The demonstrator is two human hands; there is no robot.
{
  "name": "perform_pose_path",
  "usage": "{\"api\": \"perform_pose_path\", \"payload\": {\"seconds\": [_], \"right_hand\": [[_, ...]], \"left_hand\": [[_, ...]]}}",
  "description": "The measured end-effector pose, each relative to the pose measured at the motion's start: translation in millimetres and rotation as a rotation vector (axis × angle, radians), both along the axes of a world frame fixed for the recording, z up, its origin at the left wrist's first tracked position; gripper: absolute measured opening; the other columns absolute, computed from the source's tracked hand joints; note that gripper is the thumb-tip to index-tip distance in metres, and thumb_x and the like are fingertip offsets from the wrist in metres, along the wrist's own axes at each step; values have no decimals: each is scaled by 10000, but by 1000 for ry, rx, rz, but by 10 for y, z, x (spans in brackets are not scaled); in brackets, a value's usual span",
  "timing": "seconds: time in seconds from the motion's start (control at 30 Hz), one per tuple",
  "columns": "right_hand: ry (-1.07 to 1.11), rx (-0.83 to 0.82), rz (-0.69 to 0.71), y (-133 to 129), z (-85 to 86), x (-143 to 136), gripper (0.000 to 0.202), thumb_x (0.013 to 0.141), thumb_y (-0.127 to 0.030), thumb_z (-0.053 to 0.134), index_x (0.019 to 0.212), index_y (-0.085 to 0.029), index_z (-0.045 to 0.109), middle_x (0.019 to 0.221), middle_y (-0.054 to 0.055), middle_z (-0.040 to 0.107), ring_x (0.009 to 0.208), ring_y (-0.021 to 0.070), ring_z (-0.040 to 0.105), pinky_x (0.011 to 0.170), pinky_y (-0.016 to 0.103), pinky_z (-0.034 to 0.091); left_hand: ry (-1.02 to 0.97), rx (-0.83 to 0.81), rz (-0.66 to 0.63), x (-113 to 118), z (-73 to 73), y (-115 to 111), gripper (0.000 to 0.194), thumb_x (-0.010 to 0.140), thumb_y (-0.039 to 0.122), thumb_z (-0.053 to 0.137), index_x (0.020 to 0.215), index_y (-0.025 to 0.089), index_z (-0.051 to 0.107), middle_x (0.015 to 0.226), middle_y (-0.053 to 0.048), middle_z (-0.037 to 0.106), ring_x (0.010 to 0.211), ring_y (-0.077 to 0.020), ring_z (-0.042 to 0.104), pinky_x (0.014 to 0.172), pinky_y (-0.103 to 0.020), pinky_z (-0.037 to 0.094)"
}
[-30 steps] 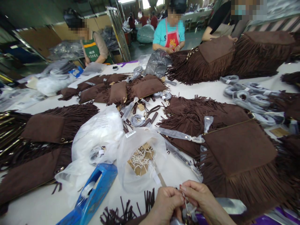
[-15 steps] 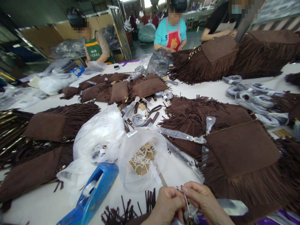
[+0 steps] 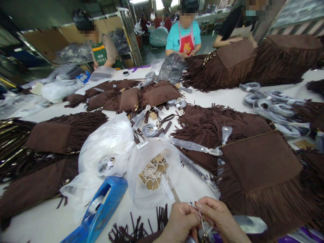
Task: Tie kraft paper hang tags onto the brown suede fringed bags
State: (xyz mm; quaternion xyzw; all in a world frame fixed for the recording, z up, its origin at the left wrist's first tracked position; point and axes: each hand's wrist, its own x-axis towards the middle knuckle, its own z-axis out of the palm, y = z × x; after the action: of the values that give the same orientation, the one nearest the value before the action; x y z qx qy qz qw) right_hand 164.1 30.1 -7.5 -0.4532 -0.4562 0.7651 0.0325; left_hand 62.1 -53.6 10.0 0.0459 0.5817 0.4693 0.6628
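Observation:
At the bottom centre, my left hand [image 3: 183, 221] and my right hand [image 3: 215, 214] meet, fingers pinched on a thin white string [image 3: 201, 217]. The string runs down to a small metal piece at the lower edge, partly hidden by my fingers. Below my left hand lies a dark brown fringed piece [image 3: 129, 229]. Beyond my hands, an open clear bag [image 3: 135, 179] holds brown tags with white strings [image 3: 153, 172]. A large brown fringed bag [image 3: 260, 160] lies to the right of my hands.
A blue tape dispenser [image 3: 108, 202] stands left of my hands. White plastic wrapping [image 3: 108, 141], brown pouches [image 3: 162, 93] and coiled wrapped straps [image 3: 263, 104] cover parts of the white table [image 3: 32, 219]. Three people work across the table, with others far behind.
My hands have barely moved and still pinch the string. Across the table at the upper right, a person's hands have shifted over a brown fringed bag.

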Motion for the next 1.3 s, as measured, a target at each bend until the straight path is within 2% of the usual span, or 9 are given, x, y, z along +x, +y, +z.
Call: {"api": "perform_pose_path", "payload": {"seconds": [0.27,0.53,0.63,0.77,0.9,1.03,1.07,1.17,1.3], "right_hand": [[1,35,32,2,-30,18,463,583,-609,664,555,-158,563,410,-97,318,420,52,205,426,220,142],[49,157,162,-38,-14,134,353,577,-489,688,612,-153,584,520,-31,512,506,101,415,506,228,307],[-7,181,194,-17,23,127,310,590,-443,660,517,-170,534,463,-60,414,480,88,340,479,221,265],[-54,4,188,27,35,123,277,609,-436,621,551,-198,492,426,-101,283,410,69,225,424,215,188],[117,358,339,130,93,176,261,710,-396,556,558,-188,521,633,-17,467,629,142,465,589,247,359],[110,433,652,278,274,300,111,679,-261,585,778,-215,604,765,-12,513,680,143,487,612,236,371],[64,474,725,306,311,337,189,638,-177,583,820,-224,604,770,-17,520,673,138,490,606,230,368],[-90,695,839,356,362,436,291,624,-43,464,815,-228,582,810,2,556,740,149,535,665,243,377],[-190,783,852,403,339,543,116,694,-129,464,622,-202,516,714,11,561,677,157,534,607,250,365]], "left_hand": [[15,-18,-29,18,-51,-3,148,539,257,503,452,139,519,336,29,449,290,-67,382,330,-192,197],[130,-18,147,64,-89,-56,125,583,279,506,590,155,509,317,48,460,266,-66,372,323,-177,194],[173,-24,157,69,-74,-63,133,584,283,504,591,150,517,311,49,456,265,-58,363,331,-173,184],[54,-50,234,56,-63,-48,117,534,250,506,569,143,537,298,39,461,262,-50,349,333,-164,185],[-286,-23,353,19,-25,4,92,415,226,477,474,159,500,389,-9,558,255,-76,371,294,-189,215],[-480,-43,324,-33,41,36,97,396,213,498,481,177,470,428,4,576,251,-62,334,302,-188,204],[-501,-43,299,-41,50,35,102,395,198,500,489,178,465,406,18,548,256,-50,314,309,-179,188],[-427,3,241,-40,42,17,117,387,138,493,487,173,443,357,44,467,268,-22,259,317,-166,124],[-194,12,173,-18,-33,-28,122,419,88,499,481,170,434,322,79,384,276,-17,254,313,-169,117]]}}
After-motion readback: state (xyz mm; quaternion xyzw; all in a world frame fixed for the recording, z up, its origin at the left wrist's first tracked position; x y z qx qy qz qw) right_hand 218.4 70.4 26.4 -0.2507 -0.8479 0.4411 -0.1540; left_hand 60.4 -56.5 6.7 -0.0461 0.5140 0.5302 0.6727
